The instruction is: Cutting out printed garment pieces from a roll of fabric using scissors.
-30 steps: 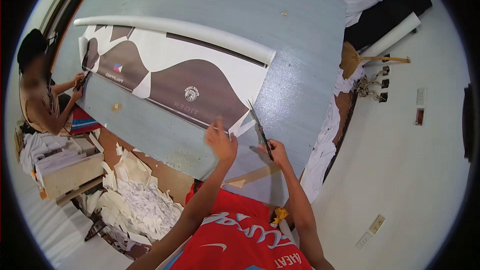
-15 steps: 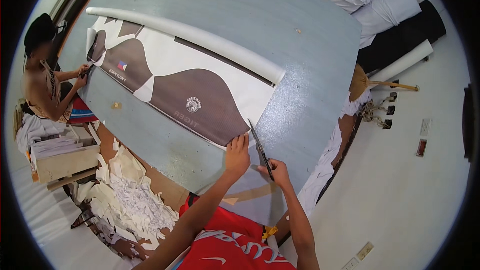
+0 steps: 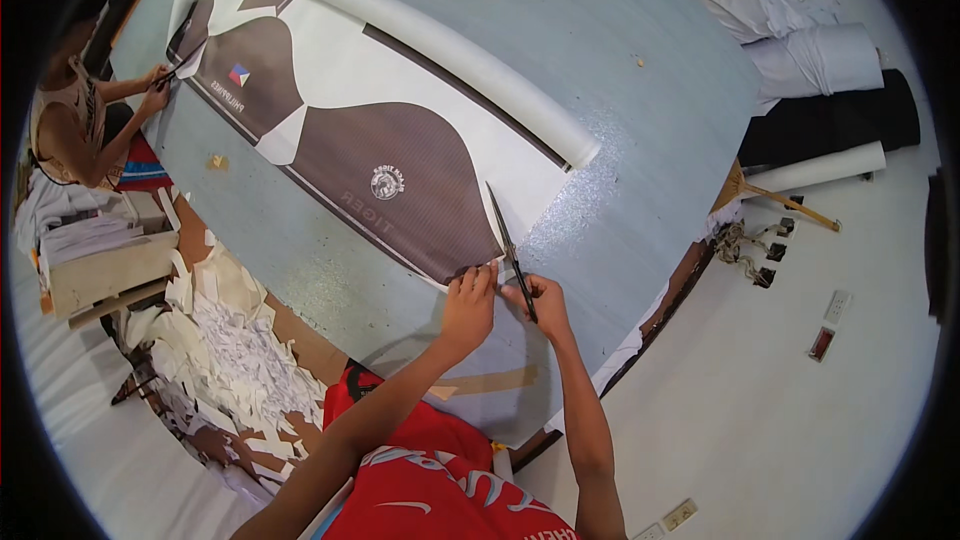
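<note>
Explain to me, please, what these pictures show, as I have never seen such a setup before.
There is no machine here: you see a person's own bare hands. The view comes from the left one of two fisheye cameras worn on the person's head and looking down, so straight edges bend toward the rim. On the blue-grey table lies a white sheet printed with dark brown shapes, with a white roll along its far side. The right hand holds scissors, their blades beside the largest brown shape. The left hand touches the sheet's near end. At the left, another person holds a slim dark tool, too small to name surely.
</note>
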Demonstrator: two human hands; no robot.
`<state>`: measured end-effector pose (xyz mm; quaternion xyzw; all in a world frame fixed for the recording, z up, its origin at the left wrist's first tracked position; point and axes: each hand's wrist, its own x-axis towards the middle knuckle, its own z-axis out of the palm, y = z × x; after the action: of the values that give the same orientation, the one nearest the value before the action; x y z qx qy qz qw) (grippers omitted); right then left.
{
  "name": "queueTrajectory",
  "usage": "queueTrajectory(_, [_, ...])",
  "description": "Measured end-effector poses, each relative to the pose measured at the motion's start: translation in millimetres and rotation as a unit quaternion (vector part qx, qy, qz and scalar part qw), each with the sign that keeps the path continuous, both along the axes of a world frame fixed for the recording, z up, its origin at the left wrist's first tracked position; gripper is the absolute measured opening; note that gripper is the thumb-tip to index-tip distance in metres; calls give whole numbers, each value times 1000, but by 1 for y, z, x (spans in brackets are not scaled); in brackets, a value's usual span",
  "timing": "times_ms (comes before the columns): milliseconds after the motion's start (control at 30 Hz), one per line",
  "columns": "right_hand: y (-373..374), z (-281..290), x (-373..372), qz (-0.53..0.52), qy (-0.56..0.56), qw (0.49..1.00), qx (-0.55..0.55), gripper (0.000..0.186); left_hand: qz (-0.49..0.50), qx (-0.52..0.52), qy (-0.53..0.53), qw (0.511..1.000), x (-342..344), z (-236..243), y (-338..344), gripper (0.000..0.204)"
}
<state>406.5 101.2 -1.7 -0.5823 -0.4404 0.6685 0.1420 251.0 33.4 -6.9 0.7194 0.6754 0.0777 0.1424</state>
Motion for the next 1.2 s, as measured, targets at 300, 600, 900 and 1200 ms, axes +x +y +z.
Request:
queueTrajectory(300, [59, 5, -25, 9, 15, 1000, 6, 47, -29, -62, 31, 997, 3, 16, 6, 71])
queueTrajectory(600, [126, 5, -28, 112, -28, 992, 39, 50, -26, -70, -24, 997, -1, 21, 11, 80])
queueTrajectory(900, [209, 17, -45, 251, -57, 965, 45, 44, -32, -73, -4, 997, -4, 25, 9, 77])
queueTrajectory(1200, [247, 25, -74, 328, -78, 941, 40, 42, -56, -104, -19, 993, -10, 27, 12, 65])
